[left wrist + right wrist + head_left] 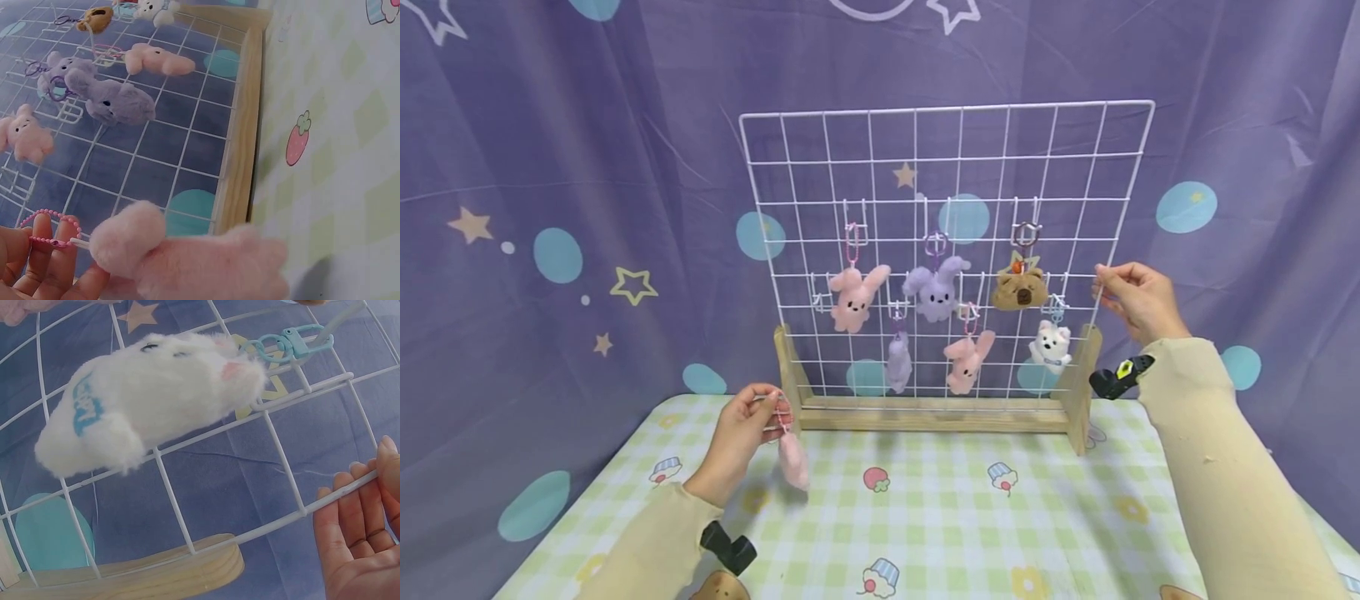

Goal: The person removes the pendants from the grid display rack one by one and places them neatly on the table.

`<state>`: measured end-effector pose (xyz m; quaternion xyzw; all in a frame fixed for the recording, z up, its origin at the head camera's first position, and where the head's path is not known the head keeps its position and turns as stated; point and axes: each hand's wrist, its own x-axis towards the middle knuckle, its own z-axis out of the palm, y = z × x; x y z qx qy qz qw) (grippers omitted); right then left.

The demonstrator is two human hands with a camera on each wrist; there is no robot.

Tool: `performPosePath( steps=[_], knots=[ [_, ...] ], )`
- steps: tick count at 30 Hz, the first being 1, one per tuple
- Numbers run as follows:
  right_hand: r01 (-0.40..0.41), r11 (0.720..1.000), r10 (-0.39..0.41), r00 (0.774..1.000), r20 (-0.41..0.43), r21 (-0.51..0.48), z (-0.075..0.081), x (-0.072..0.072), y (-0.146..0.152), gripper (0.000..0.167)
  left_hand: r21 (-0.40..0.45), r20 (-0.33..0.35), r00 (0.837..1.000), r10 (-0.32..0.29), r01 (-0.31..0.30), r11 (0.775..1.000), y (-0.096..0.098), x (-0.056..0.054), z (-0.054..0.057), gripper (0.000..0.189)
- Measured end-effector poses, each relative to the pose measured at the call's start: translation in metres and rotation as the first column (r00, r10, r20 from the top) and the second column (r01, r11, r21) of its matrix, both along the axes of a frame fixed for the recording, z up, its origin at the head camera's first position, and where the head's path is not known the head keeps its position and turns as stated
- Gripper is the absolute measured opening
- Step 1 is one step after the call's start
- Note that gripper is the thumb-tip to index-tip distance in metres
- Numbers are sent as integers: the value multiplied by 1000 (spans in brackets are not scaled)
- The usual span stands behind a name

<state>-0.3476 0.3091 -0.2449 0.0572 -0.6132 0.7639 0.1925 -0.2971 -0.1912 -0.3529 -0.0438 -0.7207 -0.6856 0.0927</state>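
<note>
My left hand (747, 429) pinches the pink beaded chain (59, 215) of a pink plush bunny keychain (793, 460). The bunny dangles over the table, left of the rack's wooden base. At the other side, my right hand (1138, 298) grips the right edge of the white wire grid (947, 157) between thumb and fingers. Closest to that hand hangs a white plush dog keychain (150, 403) on a light blue clasp (294, 342). An unoccupied hook (822, 302) sits at the grid's lower left.
Other plush keychains hang from hooks: a pink bunny (855, 300), a purple bunny (936, 292), a brown bear head (1021, 292), a small purple plush (898, 364) and another pink bunny (967, 364). The wooden stand (932, 419) rests on a checked tablecloth (940, 517) before a purple curtain (587, 350).
</note>
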Motion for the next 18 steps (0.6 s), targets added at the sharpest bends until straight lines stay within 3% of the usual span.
performPosePath(
  steps=[5,18],
  knots=[
    [-5,1000,5,1000,-10,4,0,-1,-1,14,14,38,999,-11,10,1000,1,-2,-3,9],
    [-44,998,42,999,-21,-52,-1,0,-1,14,67,82,989,-126,121,990,25,-2,-3,17]
  ],
)
